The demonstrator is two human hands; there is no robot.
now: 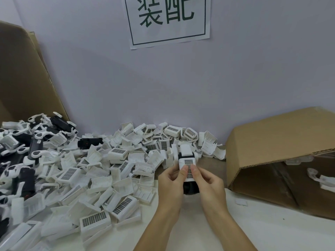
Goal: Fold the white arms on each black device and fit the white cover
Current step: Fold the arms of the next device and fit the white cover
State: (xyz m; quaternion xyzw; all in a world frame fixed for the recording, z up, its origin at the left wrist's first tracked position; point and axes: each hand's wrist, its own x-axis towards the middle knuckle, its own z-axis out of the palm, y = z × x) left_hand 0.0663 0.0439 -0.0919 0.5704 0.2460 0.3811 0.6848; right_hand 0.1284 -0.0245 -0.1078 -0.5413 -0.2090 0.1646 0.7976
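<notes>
Cardboard box [277,142], on its side at the right of the white surface [272,232]; heap of loose white covers [94,178] spread left, black devices [27,180] at its far-left edge. Left hand [171,185] and right hand [210,185], each grip closed on one black device [190,188] held above the surface centre, thumbs pressing its white cover [187,160].

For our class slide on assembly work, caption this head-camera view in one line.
Both hands, left and right, press a white cover onto a black device beside a pile of covers.
</notes>
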